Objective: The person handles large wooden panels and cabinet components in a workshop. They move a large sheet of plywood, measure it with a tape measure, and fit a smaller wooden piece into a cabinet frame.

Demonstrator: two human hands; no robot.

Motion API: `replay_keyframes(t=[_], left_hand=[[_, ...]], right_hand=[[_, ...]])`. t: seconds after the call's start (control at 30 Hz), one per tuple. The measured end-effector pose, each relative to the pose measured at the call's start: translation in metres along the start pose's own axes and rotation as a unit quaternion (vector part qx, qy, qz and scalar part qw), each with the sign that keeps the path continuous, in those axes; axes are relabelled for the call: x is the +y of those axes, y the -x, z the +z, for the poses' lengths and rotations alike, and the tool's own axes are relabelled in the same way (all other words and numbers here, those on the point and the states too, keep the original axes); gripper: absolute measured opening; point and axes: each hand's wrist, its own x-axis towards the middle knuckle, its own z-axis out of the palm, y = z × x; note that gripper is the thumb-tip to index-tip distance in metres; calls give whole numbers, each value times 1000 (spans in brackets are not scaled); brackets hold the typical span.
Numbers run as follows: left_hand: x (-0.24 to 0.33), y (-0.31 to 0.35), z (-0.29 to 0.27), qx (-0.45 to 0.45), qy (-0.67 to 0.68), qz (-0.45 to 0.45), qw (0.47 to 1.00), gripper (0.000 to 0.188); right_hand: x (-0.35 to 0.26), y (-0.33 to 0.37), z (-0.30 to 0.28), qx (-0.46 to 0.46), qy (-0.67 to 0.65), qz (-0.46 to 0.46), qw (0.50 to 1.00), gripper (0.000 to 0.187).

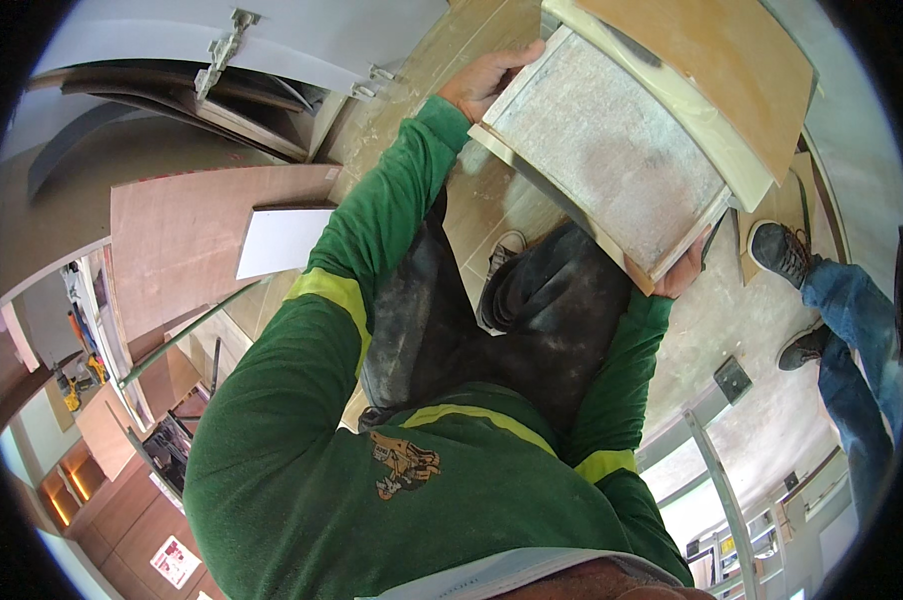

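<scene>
Between my two hands is a shallow wooden drawer (604, 140), its flat inner panel dusty and whitish, its thin side edges pale. It is tilted above my knees. My left hand (487, 84) grips its left side near the far left corner, thumb along the edge, the other fingers partly hidden underneath. At the near right corner, my right hand (684, 270) is closed around the frame, with most fingers out of sight below. Along the drawer's far side runs a cream-coloured front strip (717, 150), and a tan board (717, 60) lies directly beyond it.
A cabinet door with a metal hinge (227, 50) is at the upper left. Below it lean a plywood sheet (187, 235) and a small white panel (284, 242). Another person's jeans-clad legs (852, 310) and dark shoes are close on the right. A yellow power tool (70, 390) sits far left.
</scene>
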Motion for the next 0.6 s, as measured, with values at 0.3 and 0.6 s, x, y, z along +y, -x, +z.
replay_keyframes(t=[0.3, 0.6], left_hand=[[3, 8, 9, -23, 28, -10, 999, 48], [1, 8, 3, 18, -41, -1, 999, 50]], right_hand=[[1, 4, 6, -49, -66, 12, 997, 55], [2, 4, 20, 15, 31, -12, 999, 56]])
